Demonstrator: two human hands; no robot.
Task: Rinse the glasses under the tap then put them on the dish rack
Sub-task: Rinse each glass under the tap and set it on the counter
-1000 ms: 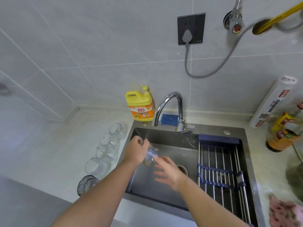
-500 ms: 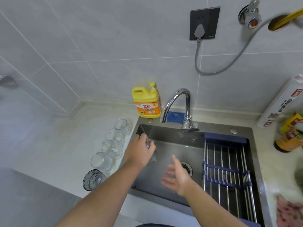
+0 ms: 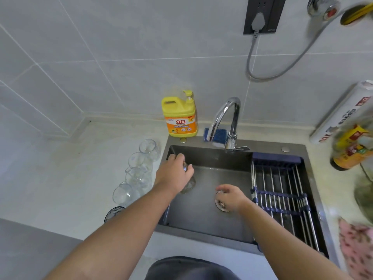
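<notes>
left arm (image 3: 113, 235): bare from wrist to the lower left frame edge, no sleeve i can see.
right arm (image 3: 282, 237): bare too, running off the lower right.
left hand (image 3: 173, 174): no glove, ring or watch.
right hand (image 3: 232, 197): same.
clothing (image 3: 191, 268): dark grey fabric, bottom centre.

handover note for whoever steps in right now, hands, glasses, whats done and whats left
Left hand: closed around a clear glass, held low inside the sink, left of the tap.
Right hand: empty, fingers loosely curled, hovering over the drain.
Water: no stream is visible from the tap.
Waiting glasses: a row on the counter, left of the sink.
Dish rack: over the sink's right side, nothing on it.
Done: nothing racked yet.
Left: set the held glass on the rack, then rinse and rack the rest.
</notes>
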